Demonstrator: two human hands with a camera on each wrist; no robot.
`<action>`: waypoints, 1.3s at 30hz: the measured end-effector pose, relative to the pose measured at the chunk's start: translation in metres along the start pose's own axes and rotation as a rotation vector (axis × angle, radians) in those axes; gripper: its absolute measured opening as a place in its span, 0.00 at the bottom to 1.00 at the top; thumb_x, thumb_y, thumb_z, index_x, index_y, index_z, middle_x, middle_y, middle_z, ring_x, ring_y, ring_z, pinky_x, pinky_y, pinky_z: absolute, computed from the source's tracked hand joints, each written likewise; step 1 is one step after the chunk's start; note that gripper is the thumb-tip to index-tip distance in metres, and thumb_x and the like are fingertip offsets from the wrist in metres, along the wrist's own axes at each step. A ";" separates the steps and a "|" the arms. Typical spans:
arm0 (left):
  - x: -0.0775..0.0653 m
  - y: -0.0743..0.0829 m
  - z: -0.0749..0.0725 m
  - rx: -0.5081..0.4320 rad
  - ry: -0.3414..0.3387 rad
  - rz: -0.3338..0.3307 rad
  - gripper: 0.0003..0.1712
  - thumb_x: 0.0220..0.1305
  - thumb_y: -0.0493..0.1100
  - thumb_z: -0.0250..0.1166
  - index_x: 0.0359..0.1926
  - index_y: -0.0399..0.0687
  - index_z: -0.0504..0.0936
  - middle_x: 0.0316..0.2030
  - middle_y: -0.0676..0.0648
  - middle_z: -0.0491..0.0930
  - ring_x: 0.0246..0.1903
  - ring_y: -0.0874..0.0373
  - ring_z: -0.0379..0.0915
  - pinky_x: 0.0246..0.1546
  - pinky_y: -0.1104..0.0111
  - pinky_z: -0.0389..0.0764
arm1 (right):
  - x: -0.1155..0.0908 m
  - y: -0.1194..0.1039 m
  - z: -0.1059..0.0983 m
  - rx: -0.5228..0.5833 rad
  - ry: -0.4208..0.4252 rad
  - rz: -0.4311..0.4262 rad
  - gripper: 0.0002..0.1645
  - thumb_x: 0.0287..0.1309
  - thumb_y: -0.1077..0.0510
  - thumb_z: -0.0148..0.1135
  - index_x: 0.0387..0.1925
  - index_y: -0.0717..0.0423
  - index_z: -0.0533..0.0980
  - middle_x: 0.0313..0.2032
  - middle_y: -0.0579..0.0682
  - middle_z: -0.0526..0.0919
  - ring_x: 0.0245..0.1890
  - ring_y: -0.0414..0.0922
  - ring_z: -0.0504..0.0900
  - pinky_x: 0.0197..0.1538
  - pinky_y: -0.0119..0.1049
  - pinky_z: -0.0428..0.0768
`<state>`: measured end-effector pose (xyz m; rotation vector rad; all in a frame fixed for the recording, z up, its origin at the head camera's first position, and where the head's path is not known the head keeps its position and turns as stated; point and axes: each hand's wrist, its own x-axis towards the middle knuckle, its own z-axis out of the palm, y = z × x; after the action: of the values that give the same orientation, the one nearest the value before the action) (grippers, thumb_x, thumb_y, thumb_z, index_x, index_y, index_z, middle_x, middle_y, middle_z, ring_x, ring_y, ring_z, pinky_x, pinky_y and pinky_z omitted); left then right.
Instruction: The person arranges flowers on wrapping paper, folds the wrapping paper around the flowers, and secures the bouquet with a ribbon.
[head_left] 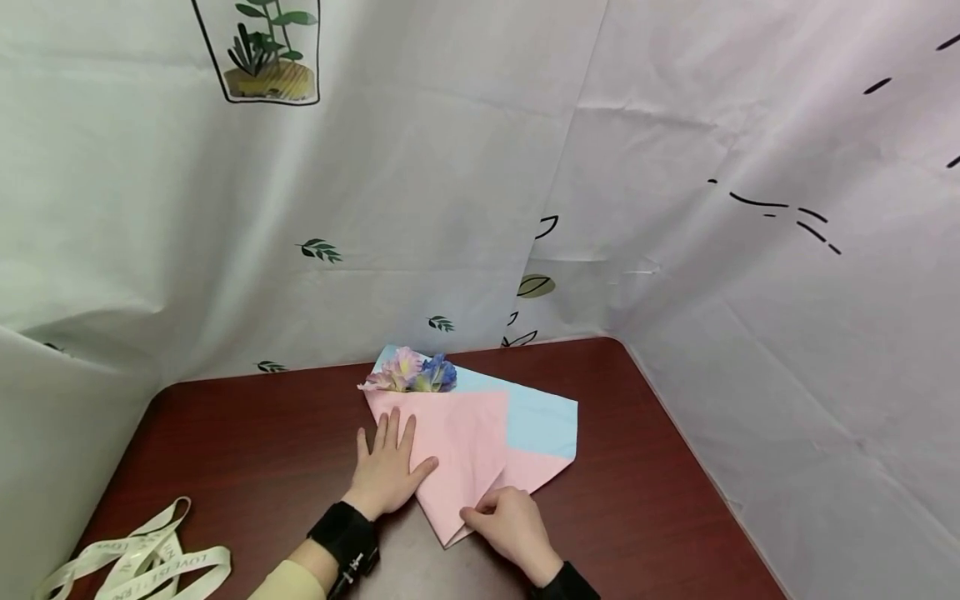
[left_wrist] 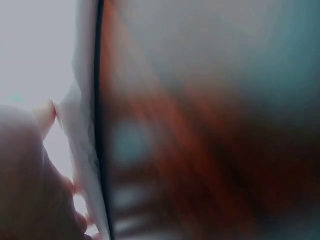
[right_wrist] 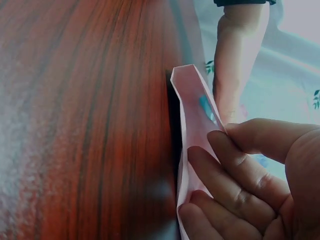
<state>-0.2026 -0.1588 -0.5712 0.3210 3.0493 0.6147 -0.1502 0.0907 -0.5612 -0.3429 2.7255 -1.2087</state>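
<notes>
Pink and blue wrapping paper lies on the table, its left side folded over so that the pink face shows. A pink flower and a blue flower peek out above the fold. With fingers spread, my left hand rests flat on the folded pink part. At the lower tip, my right hand pinches the paper's edge between thumb and forefinger. In the right wrist view the other fingers curl against the pink paper. The flowers' stems are hidden inside the wrap.
A cream ribbon with printed letters lies in loose loops at the table's front left. The dark red wooden table ends at a light printed cloth behind and at both sides.
</notes>
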 end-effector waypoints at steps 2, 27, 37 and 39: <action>0.002 -0.004 0.003 -0.018 0.010 -0.004 0.52 0.81 0.69 0.59 0.85 0.34 0.62 0.85 0.24 0.52 0.84 0.25 0.45 0.77 0.23 0.39 | 0.000 0.001 0.000 0.006 0.002 0.008 0.14 0.65 0.48 0.79 0.23 0.43 0.91 0.20 0.31 0.84 0.22 0.31 0.78 0.29 0.33 0.75; -0.009 -0.013 0.022 -0.039 0.015 0.153 0.56 0.83 0.71 0.54 0.88 0.32 0.52 0.88 0.30 0.45 0.87 0.31 0.39 0.81 0.30 0.36 | -0.002 0.004 -0.004 0.101 0.033 0.036 0.17 0.67 0.47 0.79 0.23 0.47 0.91 0.21 0.36 0.85 0.22 0.33 0.75 0.30 0.32 0.72; -0.037 0.018 0.039 -0.117 -0.198 0.453 0.53 0.81 0.72 0.56 0.90 0.46 0.54 0.90 0.44 0.46 0.89 0.44 0.36 0.85 0.43 0.34 | 0.006 0.021 -0.007 0.212 0.095 0.063 0.15 0.63 0.48 0.80 0.28 0.52 0.88 0.23 0.39 0.88 0.25 0.37 0.81 0.30 0.34 0.76; -0.038 0.016 0.045 -0.110 -0.203 0.433 0.54 0.80 0.74 0.56 0.90 0.46 0.56 0.90 0.43 0.48 0.89 0.42 0.38 0.84 0.41 0.39 | 0.008 0.025 -0.006 0.247 0.089 0.056 0.15 0.63 0.49 0.80 0.29 0.54 0.87 0.23 0.41 0.89 0.25 0.38 0.83 0.29 0.34 0.76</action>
<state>-0.1598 -0.1350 -0.6073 0.9870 2.7479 0.7073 -0.1627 0.1094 -0.5756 -0.1860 2.5957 -1.5570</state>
